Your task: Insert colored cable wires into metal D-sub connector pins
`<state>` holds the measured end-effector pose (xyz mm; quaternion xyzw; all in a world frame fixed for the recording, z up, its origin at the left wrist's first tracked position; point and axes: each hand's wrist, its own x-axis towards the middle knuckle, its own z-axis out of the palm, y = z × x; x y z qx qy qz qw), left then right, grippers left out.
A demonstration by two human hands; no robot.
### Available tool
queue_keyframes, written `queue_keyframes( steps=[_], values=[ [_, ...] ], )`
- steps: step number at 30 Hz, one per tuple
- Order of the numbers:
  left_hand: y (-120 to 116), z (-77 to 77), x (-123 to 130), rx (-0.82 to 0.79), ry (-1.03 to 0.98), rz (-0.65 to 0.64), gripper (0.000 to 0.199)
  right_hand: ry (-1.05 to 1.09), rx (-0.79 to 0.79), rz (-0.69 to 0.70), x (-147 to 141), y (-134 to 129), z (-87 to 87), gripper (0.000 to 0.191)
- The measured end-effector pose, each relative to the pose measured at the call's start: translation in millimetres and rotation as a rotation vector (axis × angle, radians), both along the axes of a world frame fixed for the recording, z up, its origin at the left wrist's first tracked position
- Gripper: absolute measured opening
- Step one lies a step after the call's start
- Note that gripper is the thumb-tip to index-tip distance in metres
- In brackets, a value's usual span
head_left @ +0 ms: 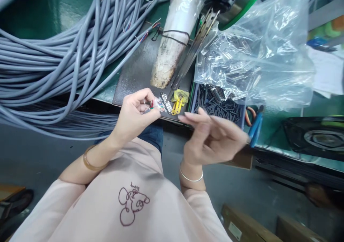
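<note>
My left hand (137,109) is closed in a pinch on the stripped end of a grey cable, whose thin coloured wires (159,106) fan out past the fingertips. Right at these wires sits a metal multi-pin connector (166,103); whether any wire is joined to its pins I cannot tell. Beside the connector is a yellow clamp-like piece (177,104) on a brown board (134,77). My right hand (212,136), blurred by motion, hovers in front of the parts bin with its fingers stretched out and nothing visible in them.
A thick bundle of grey cables (80,59) fills the left. A plastic-wrapped tube (177,30) and a slotted metal rod (196,45) slope down over the board. Right of them are a bin of small black pieces (215,107), a clear bag of connectors (258,56) and blue-handled pliers (256,127).
</note>
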<state>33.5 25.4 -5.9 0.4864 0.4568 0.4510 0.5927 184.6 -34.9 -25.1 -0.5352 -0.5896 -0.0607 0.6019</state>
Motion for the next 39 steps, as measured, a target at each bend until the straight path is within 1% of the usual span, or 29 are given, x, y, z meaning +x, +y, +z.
queue_keyframes(
  steps=[3,6,11,16,21,26,30,31,33,35,37,38,39],
  values=[
    [0,-0.1,1,0.025,-0.011,0.010,0.011,-0.076,-0.157,0.074,-4,-2,-3.4,0.017],
    [0,-1.3,2,0.057,-0.011,0.021,0.012,-0.110,-0.211,0.113,-6,-1,-4.1,0.014],
    [0,-3.0,3,0.071,0.000,0.021,0.012,-0.089,-0.198,0.124,-9,6,-3.1,0.012],
    [0,-2.0,4,0.102,0.000,0.033,0.013,-0.086,-0.191,0.097,-11,9,-5.3,0.009],
    [0,0.9,4,0.168,0.010,0.037,0.013,-0.098,-0.172,0.106,-12,12,-2.2,0.013],
    [0,2.1,4,0.181,0.048,0.047,0.012,-0.216,-0.114,0.068,-13,17,4.8,0.012],
    [1,1.3,3,0.116,0.018,0.016,0.011,-0.279,-0.119,0.054,-11,14,6.5,0.014],
    [2,0.6,2,0.094,0.018,0.008,0.010,-0.251,-0.124,0.039,-9,12,6.2,0.014],
    [2,-1.2,2,0.062,0.033,0.000,0.009,-0.118,-0.111,-0.017,-6,8,5.5,0.014],
    [2,-3.0,1,0.047,0.044,0.006,0.008,0.053,0.007,-0.078,-2,4,5.8,0.009],
    [1,-4.0,1,0.033,0.037,0.005,0.008,0.160,0.124,-0.030,1,-1,7.5,0.012],
    [0,-4.1,1,0.026,0.028,0.002,0.008,0.177,0.135,0.014,2,-3,8.8,0.017],
    [-1,-3.9,1,0.018,0.018,-0.002,0.009,0.181,0.098,0.057,3,-7,9.9,0.023]
  ],
)
